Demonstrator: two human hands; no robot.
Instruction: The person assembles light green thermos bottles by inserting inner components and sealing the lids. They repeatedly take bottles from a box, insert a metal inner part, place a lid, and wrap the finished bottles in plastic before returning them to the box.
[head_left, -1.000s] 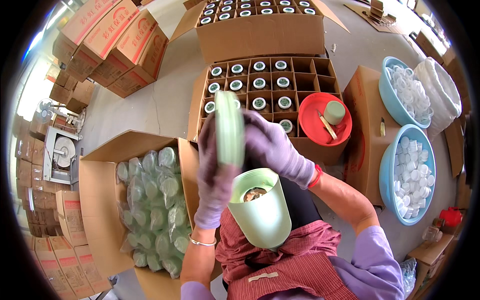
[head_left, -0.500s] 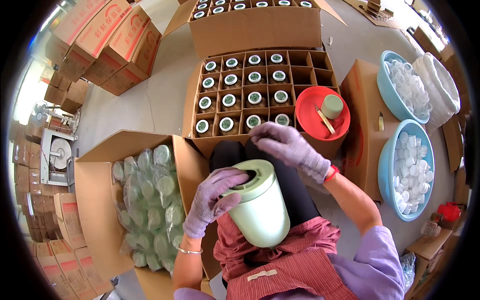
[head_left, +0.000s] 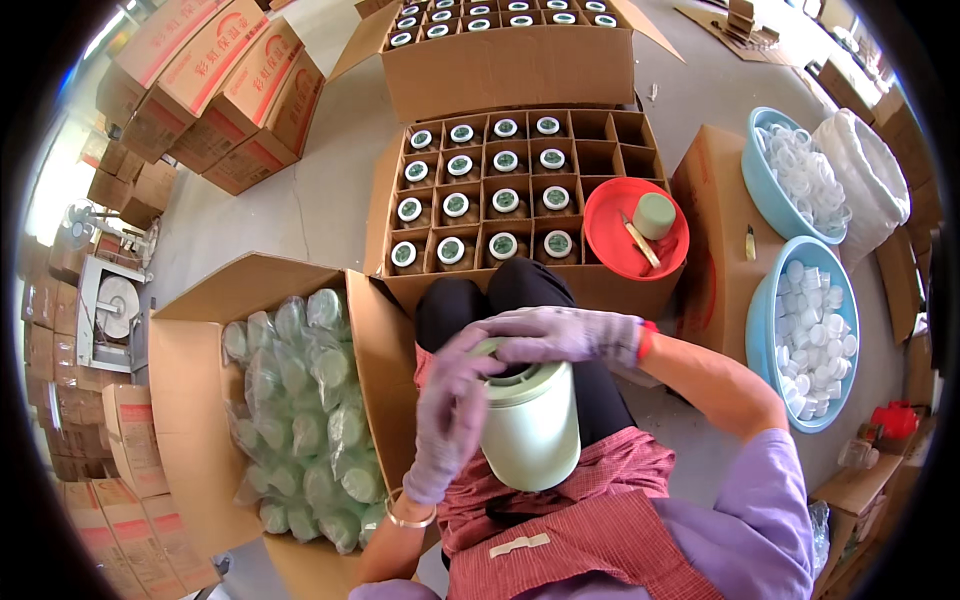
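Note:
A pale green cylindrical flask shell [head_left: 532,440] stands tilted in my lap, its round, dark opening facing up. My right hand [head_left: 570,335], in a light purple knit glove, lies across the far side of the rim, fingers bent over it and thumb towards the opening. My left hand [head_left: 452,410], gloved alike, is at the left side of the rim. Its fingers are smeared by motion and overlap my right fingertips, so its grip is unclear. Part of the rim is hidden beneath both hands.
A divided carton [head_left: 520,281] of white-rimmed, green-topped flasks stands ahead; a red basin [head_left: 600,245] rests on its right corner. At left, an open carton [head_left: 195,440] holds bagged green pieces [head_left: 305,435]. Blue tubs [head_left: 762,340] of white caps and rings stand right.
My right hand has come down and left onto the rim. My left hand has shifted right and its fingers have lifted out of the opening. The shell is more upright.

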